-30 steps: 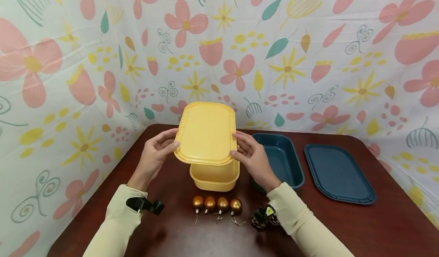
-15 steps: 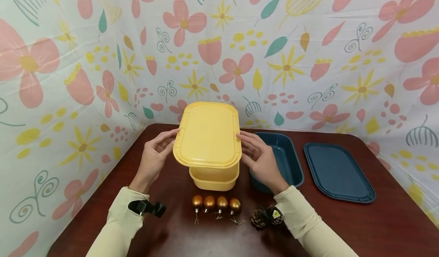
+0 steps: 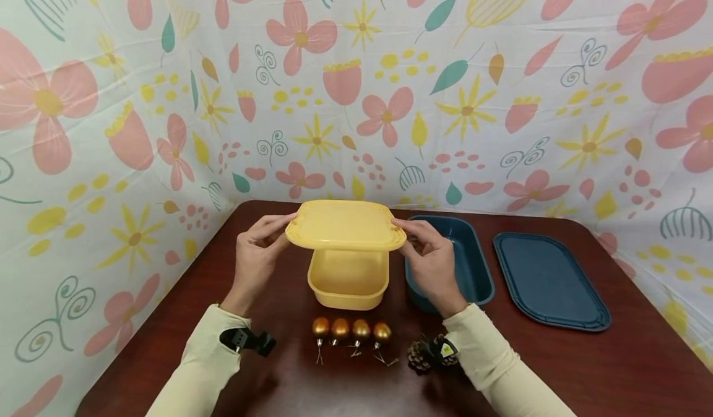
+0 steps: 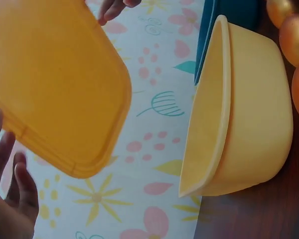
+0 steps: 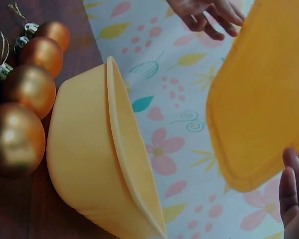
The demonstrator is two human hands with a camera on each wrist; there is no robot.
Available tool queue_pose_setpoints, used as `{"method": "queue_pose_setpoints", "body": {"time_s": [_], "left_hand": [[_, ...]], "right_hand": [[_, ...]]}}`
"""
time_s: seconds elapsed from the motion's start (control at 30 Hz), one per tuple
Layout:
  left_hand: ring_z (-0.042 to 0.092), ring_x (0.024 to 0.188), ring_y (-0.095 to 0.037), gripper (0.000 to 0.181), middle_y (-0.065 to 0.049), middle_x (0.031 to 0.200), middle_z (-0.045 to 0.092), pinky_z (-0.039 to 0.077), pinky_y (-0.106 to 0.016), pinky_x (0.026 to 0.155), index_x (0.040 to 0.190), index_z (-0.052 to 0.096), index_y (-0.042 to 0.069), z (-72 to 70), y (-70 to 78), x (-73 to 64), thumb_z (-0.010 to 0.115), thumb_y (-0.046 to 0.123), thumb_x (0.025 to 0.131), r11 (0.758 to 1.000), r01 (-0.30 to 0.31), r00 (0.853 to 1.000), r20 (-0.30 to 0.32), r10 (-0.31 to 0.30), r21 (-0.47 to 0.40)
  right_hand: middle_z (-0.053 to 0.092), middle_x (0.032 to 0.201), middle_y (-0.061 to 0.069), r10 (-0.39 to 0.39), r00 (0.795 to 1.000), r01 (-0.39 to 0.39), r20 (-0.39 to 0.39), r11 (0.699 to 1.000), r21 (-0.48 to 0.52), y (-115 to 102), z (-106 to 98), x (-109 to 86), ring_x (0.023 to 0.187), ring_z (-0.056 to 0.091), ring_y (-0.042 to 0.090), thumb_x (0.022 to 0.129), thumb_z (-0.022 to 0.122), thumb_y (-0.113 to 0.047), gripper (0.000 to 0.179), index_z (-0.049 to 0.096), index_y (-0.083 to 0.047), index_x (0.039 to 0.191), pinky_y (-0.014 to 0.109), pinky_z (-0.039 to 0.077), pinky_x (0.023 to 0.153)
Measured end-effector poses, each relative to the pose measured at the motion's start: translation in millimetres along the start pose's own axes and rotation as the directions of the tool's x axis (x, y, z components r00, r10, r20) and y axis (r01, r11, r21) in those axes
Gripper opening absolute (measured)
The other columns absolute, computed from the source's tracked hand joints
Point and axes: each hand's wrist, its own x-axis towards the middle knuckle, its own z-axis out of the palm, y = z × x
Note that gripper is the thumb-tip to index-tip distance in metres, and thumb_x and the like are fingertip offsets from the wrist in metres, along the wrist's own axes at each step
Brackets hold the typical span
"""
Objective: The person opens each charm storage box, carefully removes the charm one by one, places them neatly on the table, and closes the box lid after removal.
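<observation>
A yellow lid [image 3: 346,225] is held up above the yellow container [image 3: 348,286], tilted and apart from its rim. At the lid's left edge, my left hand [image 3: 257,257] pinches it between thumb and fingers. The opposite edge is gripped by my right hand [image 3: 433,262]. Both wrist views show the lid's underside, with a gap between it and the container [image 4: 254,109]. Just in front of the container, several gold bauble ornaments [image 3: 361,329] lie in a row on the table. What the far part of the container holds is hidden by the lid.
A dark blue container [image 3: 473,262] stands to the right, partly behind my right hand. Its blue lid [image 3: 551,281] lies flat further right. Pine cones [image 3: 420,356] sit near my right wrist. A flowered cloth [image 3: 384,46] hangs behind the dark wooden table [image 3: 624,367].
The yellow lid has tipped from facing me to nearly level, its upper edge coming down. My hands stay on its two sides, moving slightly right, and the container has not moved.
</observation>
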Motion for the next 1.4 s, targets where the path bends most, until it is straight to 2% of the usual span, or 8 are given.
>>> {"method": "queue_pose_setpoints", "body": {"time_s": [0.17, 0.3, 0.53, 0.8, 1.03, 1.17, 1.27, 1.4], "left_hand": [[0.059, 0.129, -0.013, 0.033, -0.009, 0.136, 0.066, 0.050, -0.016, 0.102, 0.125, 0.071, 0.004, 10.7, -0.6, 0.1, 0.071, 0.005, 0.092, 0.983, -0.130, 0.990, -0.037, 0.135, 0.128], [0.044, 0.147, -0.025, 0.050, -0.012, 0.153, 0.051, 0.035, -0.022, 0.120, 0.142, 0.057, 0.007, 20.6, -3.9, -0.9, 0.068, 0.001, 0.093, 0.927, -0.252, 0.966, 0.024, 0.256, 0.278], [0.023, 0.156, -0.025, 0.086, -0.005, 0.169, 0.023, 0.019, -0.021, 0.126, 0.162, 0.017, 0.012, 29.9, -6.4, -0.1, 0.067, 0.003, 0.093, 0.870, -0.312, 0.949, 0.164, 0.268, 0.382], [0.061, 0.127, -0.030, 0.082, -0.009, 0.153, 0.052, 0.052, -0.046, 0.104, 0.159, 0.029, 0.012, 29.0, -1.2, 9.6, 0.070, 0.007, 0.088, 0.801, -0.321, 0.944, 0.104, 0.313, 0.505], [0.068, 0.098, -0.029, 0.076, -0.015, 0.134, 0.067, 0.058, -0.043, 0.083, 0.159, 0.028, 0.019, 38.2, 9.3, 23.6, 0.063, 0.017, 0.092, 0.795, -0.189, 0.982, 0.123, 0.144, 0.577], [0.061, 0.067, -0.024, 0.077, -0.017, 0.097, 0.073, 0.051, -0.036, 0.065, 0.160, 0.023, 0.014, 41.6, 12.4, 35.6, 0.058, 0.032, 0.094, 0.739, -0.039, 0.990, 0.124, -0.060, 0.673], [0.057, 0.057, -0.021, 0.081, -0.015, 0.083, 0.067, 0.046, -0.031, 0.060, 0.161, 0.017, 0.014, 40.4, 6.3, 42.1, 0.054, 0.044, 0.095, 0.679, 0.095, 0.958, 0.119, -0.262, 0.728], [0.063, 0.065, -0.019, 0.084, -0.015, 0.100, 0.071, 0.048, -0.028, 0.065, 0.162, 0.016, 0.013, 39.8, -9.3, 46.6, 0.051, 0.051, 0.096, 0.608, 0.193, 0.876, 0.144, -0.460, 0.770]], "right_hand": [[0.067, 0.102, -0.011, 0.045, 0.998, -0.045, -0.043, 0.999, -0.009, -2.9, 2.8, -0.4, 0.082, 0.062, 0.007, 0.096, 0.067, -0.009, 0.032, 0.071, -0.011, 0.128, 0.018, 0.052, 0.070], [0.067, 0.092, -0.010, 0.102, 0.991, -0.103, -0.082, 0.995, -0.011, -4.8, 4.5, 1.6, 0.076, 0.063, 0.008, 0.098, 0.065, -0.015, 0.033, 0.069, -0.016, 0.131, 0.021, 0.048, 0.062], [0.072, 0.096, -0.003, 0.152, 0.984, -0.160, -0.097, 0.983, -0.084, -4.7, 7.6, 3.0, 0.067, 0.058, 0.011, 0.101, 0.062, -0.022, 0.025, 0.075, -0.015, 0.121, 0.022, 0.044, 0.054], [0.068, 0.131, 0.005, 0.153, 0.988, -0.157, -0.037, 0.960, -0.230, -10.3, 11.5, 4.3, 0.093, 0.066, 0.007, 0.105, 0.054, -0.027, 0.035, 0.063, -0.019, 0.138, 0.020, 0.054, 0.073], [0.037, 0.162, 0.008, 0.296, 0.947, -0.260, 0.125, 0.935, -0.240, -18.8, 10.1, 27.9, 0.143, 0.047, 0.025, 0.107, 0.046, -0.038, 0.066, 0.009, -0.029, 0.161, 0.049, 0.047, 0.112], [0.003, 0.170, 0.001, 0.393, 0.893, -0.344, 0.220, 0.910, -0.232, -17.3, 9.1, 46.3, 0.156, 0.023, 0.023, 0.107, 0.042, -0.043, 0.077, -0.010, -0.022, 0.160, 0.046, 0.031, 0.123], [-0.004, 0.171, -0.002, 0.455, 0.849, -0.399, 0.268, 0.886, -0.237, -12.9, 8.1, 53.1, 0.158, 0.014, 0.022, 0.108, 0.041, -0.043, 0.076, -0.006, -0.017, 0.161, 0.046, 0.024, 0.126], [0.000, 0.171, 0.003, 0.542, 0.778, -0.473, 0.317, 0.838, -0.271, -2.9, 8.7, 55.5, 0.157, 0.016, 0.025, 0.107, 0.043, -0.044, 0.077, -0.003, -0.014, 0.161, 0.047, 0.027, 0.126]]}}
